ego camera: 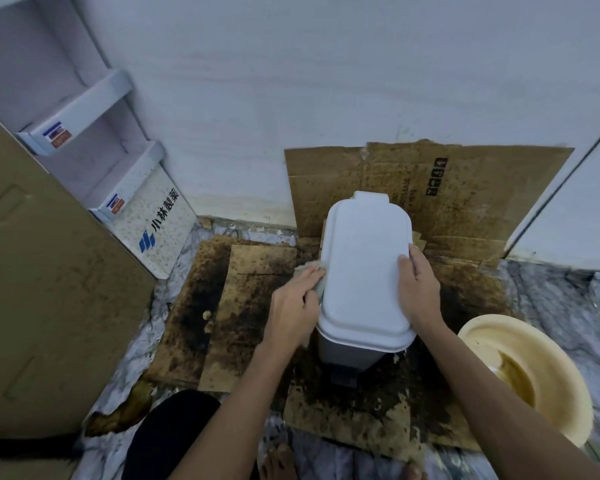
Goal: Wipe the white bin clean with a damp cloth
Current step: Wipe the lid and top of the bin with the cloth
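Note:
A white pedal bin (pixel 362 271) with its lid closed stands on stained cardboard in the middle of the floor. My left hand (pixel 297 304) presses a pale cloth (pixel 310 271) against the left side of the bin, just under the lid's rim. Most of the cloth is hidden under the fingers. My right hand (pixel 418 284) rests on the right edge of the lid, fingers curled over it, steadying the bin. A dark pedal shows at the bin's foot.
Dirty, mouldy cardboard sheets (pixel 243 306) cover the marble floor and lean on the wall (pixel 465 188). A cream basin (pixel 530 375) of murky water sits at the right. A large brown box (pixel 49 289) and a white display stand (pixel 142 209) stand at the left. My bare feet are below.

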A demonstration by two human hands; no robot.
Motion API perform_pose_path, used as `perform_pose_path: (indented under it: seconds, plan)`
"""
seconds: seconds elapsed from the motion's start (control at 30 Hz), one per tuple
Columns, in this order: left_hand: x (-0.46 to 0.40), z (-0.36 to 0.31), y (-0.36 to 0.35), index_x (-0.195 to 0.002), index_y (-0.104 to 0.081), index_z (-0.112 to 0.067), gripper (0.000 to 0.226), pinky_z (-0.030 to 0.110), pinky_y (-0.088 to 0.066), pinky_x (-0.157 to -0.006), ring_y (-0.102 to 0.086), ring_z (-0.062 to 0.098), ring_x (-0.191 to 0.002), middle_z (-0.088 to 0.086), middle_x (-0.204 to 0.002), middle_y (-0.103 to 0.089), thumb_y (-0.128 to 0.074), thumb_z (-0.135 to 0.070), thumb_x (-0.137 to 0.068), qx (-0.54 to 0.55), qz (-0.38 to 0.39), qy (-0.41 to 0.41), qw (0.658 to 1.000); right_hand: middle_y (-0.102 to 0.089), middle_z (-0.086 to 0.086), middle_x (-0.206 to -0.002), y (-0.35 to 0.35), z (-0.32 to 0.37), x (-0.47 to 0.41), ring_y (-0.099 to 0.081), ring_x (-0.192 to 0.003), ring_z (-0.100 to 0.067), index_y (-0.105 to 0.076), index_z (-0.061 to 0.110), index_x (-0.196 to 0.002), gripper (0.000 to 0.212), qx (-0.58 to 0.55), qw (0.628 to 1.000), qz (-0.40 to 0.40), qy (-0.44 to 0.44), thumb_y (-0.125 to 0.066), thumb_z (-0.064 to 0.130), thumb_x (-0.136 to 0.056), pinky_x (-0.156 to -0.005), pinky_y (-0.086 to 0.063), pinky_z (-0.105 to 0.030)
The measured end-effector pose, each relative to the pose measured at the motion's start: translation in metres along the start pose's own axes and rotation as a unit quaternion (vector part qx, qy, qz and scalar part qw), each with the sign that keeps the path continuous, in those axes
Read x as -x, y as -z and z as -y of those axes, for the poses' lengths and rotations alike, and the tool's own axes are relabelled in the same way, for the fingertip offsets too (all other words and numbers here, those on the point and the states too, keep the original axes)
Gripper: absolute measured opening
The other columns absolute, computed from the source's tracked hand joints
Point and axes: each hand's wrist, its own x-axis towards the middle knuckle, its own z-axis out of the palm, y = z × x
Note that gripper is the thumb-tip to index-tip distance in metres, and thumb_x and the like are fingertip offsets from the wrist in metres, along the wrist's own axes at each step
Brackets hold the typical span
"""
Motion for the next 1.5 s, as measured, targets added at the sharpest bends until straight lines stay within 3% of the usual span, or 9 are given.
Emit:
perform_pose_path:
  seconds: [0.27,0.57,0.7,0.87,1.0,1.13,1.23,1.37,1.5]
  plan:
    - [-0.016,0.001,0.008,-0.137,-0.065,-0.021,0.045,-0.013,-0.022,-0.092,-0.042,-0.008,-0.127,-0.014,-0.145,-0.054,-0.064,-0.016,-0.092,0.03,0.046,0.023,0.998,-0.044,0.007,-0.15,0.001,0.002,0.003,-0.041,-0.134,-0.013,-0.039,0.025,-0.148,0.047,-0.011,1.0,-0.006,-0.002,-0.04,0.035,-0.102,-0.104,-0.027,-0.027]
    - [0.075,-0.013,0.018,-0.118,-0.077,-0.027,0.042,0.001,-0.041,-0.097,-0.048,-0.033,-0.106,-0.023,-0.128,-0.061,-0.073,-0.013,-0.079,0.051,0.011,0.055,0.997,-0.053,-0.001,-0.132,0.003,0.003,0.002,-0.05,-0.121,-0.022,-0.048,0.02,-0.129,0.038,0.087,0.995,0.022,0.048,-0.029,0.038,-0.101,-0.101,-0.04,-0.043]
    - [0.072,-0.041,0.017,-0.124,-0.074,-0.03,0.047,0.007,-0.037,-0.107,-0.049,-0.019,-0.124,-0.026,-0.133,-0.06,-0.071,-0.019,-0.078,0.048,0.01,0.001,0.999,-0.055,-0.006,-0.124,0.009,0.006,0.015,-0.051,-0.116,-0.025,-0.051,0.016,-0.117,0.033,0.089,0.994,0.046,0.047,-0.03,0.036,-0.102,-0.095,-0.041,-0.044]
    - [0.02,-0.072,-0.017,-0.143,-0.058,-0.021,0.058,0.014,-0.019,-0.12,-0.038,0.0,-0.141,-0.018,-0.148,-0.047,-0.064,-0.026,-0.086,-0.045,0.082,-0.095,0.991,-0.042,0.0,-0.152,0.024,0.006,0.034,-0.037,-0.14,-0.018,-0.043,0.015,-0.146,0.046,0.049,0.998,0.048,-0.001,-0.034,0.033,-0.105,-0.118,-0.025,-0.037]
    - [-0.019,-0.066,-0.049,-0.15,-0.05,-0.017,0.052,0.028,-0.022,-0.124,-0.037,0.012,-0.145,-0.005,-0.157,-0.044,-0.054,-0.031,-0.099,-0.104,0.137,-0.128,0.977,-0.066,-0.001,-0.112,0.042,0.005,0.042,-0.06,-0.103,-0.016,-0.064,0.018,-0.109,0.031,0.009,0.999,0.049,0.017,-0.036,0.029,-0.104,-0.091,-0.046,-0.037]
    - [-0.047,-0.06,-0.056,-0.154,-0.042,-0.024,0.052,0.035,-0.021,-0.124,-0.03,0.013,-0.149,-0.009,-0.161,-0.037,-0.044,-0.04,-0.105,-0.168,0.146,-0.161,0.961,-0.066,0.013,-0.1,0.05,0.003,0.04,-0.059,-0.094,0.001,-0.064,0.031,-0.099,0.025,0.013,0.998,0.015,0.065,-0.042,0.02,-0.102,-0.081,-0.044,-0.026]
    - [-0.062,-0.061,-0.053,-0.158,-0.028,-0.032,0.054,0.05,-0.006,-0.124,-0.014,0.012,-0.155,-0.016,-0.167,-0.02,-0.031,-0.047,-0.106,-0.244,0.139,-0.149,0.948,-0.063,0.012,-0.121,0.046,0.008,0.044,-0.057,-0.11,0.0,-0.063,0.026,-0.118,0.026,0.052,0.99,-0.004,0.135,-0.048,0.016,-0.099,-0.095,-0.048,-0.028]
    - [-0.072,-0.054,-0.043,-0.161,-0.006,-0.042,0.057,0.062,0.007,-0.121,0.01,0.015,-0.157,-0.022,-0.168,0.006,-0.018,-0.053,-0.106,-0.213,0.182,-0.081,0.956,-0.045,0.01,-0.142,0.027,0.02,0.052,-0.037,-0.136,-0.003,-0.052,0.014,-0.137,0.039,0.144,0.965,0.025,0.219,-0.048,0.016,-0.099,-0.111,-0.02,-0.01]
    - [-0.051,-0.03,-0.035,-0.161,-0.011,-0.036,0.054,0.059,-0.004,-0.124,-0.002,0.013,-0.157,-0.016,-0.169,-0.005,-0.018,-0.046,-0.108,-0.103,0.115,-0.02,0.988,-0.031,-0.003,-0.157,-0.01,0.032,0.048,-0.026,-0.146,-0.014,-0.032,0.01,-0.15,0.049,0.217,0.953,0.065,0.203,-0.035,0.022,-0.103,-0.114,-0.009,-0.012]
